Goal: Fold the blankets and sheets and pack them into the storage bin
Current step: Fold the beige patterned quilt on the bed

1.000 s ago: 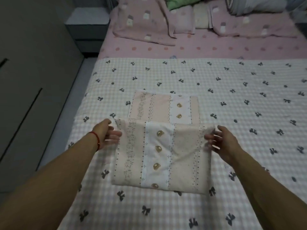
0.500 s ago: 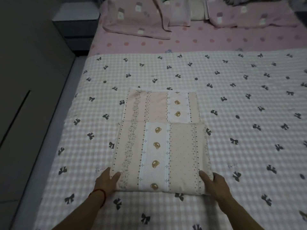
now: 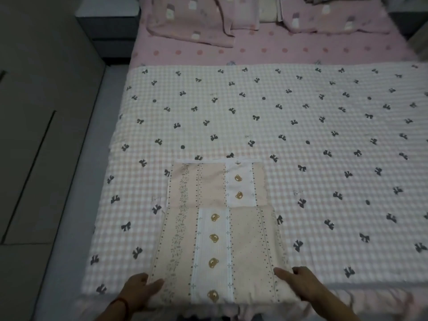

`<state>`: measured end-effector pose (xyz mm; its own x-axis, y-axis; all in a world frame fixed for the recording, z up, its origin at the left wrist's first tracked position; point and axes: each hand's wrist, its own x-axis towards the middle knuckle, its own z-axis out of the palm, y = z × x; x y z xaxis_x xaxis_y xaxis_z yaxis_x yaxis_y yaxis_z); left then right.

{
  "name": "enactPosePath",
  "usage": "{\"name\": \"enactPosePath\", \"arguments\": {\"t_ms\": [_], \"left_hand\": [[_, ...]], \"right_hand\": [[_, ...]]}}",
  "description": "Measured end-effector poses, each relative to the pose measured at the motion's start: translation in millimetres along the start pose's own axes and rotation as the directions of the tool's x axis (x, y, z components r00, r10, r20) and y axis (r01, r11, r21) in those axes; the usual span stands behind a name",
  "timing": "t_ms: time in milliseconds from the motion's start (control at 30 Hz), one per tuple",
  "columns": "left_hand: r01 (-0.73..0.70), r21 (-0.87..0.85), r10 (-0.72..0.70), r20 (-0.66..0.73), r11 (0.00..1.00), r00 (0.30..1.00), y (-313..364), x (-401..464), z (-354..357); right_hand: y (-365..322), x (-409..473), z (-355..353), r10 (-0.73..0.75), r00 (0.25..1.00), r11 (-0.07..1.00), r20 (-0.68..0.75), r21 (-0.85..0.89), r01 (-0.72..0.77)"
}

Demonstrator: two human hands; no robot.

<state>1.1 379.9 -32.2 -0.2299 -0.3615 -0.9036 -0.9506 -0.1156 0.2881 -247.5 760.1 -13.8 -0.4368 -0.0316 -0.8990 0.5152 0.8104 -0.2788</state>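
From my one view, the head camera, the folded sheet now lies near the foot edge of the bed. A second ago I had its upper flap lifted by the two corners. Half a second ago that flap was already down and my hands had dropped to the near corners. Since then the whole bundle has slid toward me, so its near edge now sits right at the edge of the checked blanket.

My left hand rests at the near left corner with the fingers lying fairly straight on the cloth, thumb side against the edge. I see no pinch there, so I read it as flat and relaxed, pressing and not gripping. My right hand sits at the near right corner. The fingers stretch over the top of the fold and the thumb is hidden, so I cannot say for sure whether it clamps the edge; it looks like an open hold.

The sheet shows two layers: a shorter back panel and the longer front panel with the bear strip on top. I judge that this fold is finished and the bundle is being drawn close for lifting. No storage bin shows in this view, so packing is not yet done. The checked blanket under the sheet is spread out unfolded.
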Motion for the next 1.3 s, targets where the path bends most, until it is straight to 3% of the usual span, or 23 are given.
{"name": "enactPosePath", "arguments": {"t_ms": [67,133,233,300,433,567,667,733,800,833,967,1100,1167,1300], "left_hand": [[-0.018,-0.117,0.013,-0.038,0.993,0.999,-10,-27,-3],[-0.139,-0.239,0.125,-0.074,0.961,0.989,3,-45,-10],[-0.315,-0.287,0.306,-0.077,0.905,0.949,44,-62,-33],[-0.336,-0.342,0.315,-0.117,0.878,0.942,80,-61,-50],[-0.274,-0.586,0.250,-0.124,0.762,0.960,165,-40,-71],[-0.356,-0.608,0.303,-0.193,0.710,0.933,225,5,-73],[-0.298,-0.446,0.240,-0.183,0.844,0.953,235,55,-59],[-0.243,-0.143,0.219,-0.167,0.960,0.961,228,85,-42],[-0.219,0.112,0.235,-0.158,0.969,0.959,214,108,-26],[-0.223,0.155,0.248,-0.164,0.962,0.955,207,118,-19],[-0.317,0.062,0.321,-0.302,0.946,0.898,194,155,1],[-0.269,-0.056,0.233,-0.355,0.961,0.905,193,178,1],[-0.220,-0.100,0.180,-0.311,0.970,0.933,193,188,-10],[-0.088,-0.192,0.058,-0.155,0.978,0.986,203,179,-20]], "right_hand": [[10,-20,0,0.026,0.999,0.994,0.029,0.105,-0.029],[5,-35,-7,-0.025,1.000,0.969,-0.001,0.247,0.025],[-29,-48,-30,-0.236,0.970,0.913,-0.054,0.330,0.240],[-61,-45,-49,-0.345,0.938,0.850,-0.019,0.417,0.321],[-132,-7,-72,-0.210,0.973,0.705,-0.092,0.675,0.216],[-190,39,-82,-0.241,0.954,0.544,-0.179,0.789,0.286],[-208,77,-71,-0.240,0.944,0.724,-0.227,0.605,0.330],[-201,107,-52,-0.239,0.945,0.875,-0.222,0.372,0.309],[-189,133,-31,-0.249,0.947,0.953,-0.203,0.122,0.277],[-184,144,-23,-0.242,0.950,0.964,-0.196,0.062,0.258],[-177,181,-7,-0.175,0.959,0.974,-0.222,0.104,0.202],[-181,202,-8,-0.180,0.953,0.969,-0.242,0.125,0.214],[-187,208,-11,-0.163,0.963,0.973,-0.216,0.127,0.193],[-196,194,-24,-0.120,0.992,0.947,-0.043,0.296,0.128]]}}
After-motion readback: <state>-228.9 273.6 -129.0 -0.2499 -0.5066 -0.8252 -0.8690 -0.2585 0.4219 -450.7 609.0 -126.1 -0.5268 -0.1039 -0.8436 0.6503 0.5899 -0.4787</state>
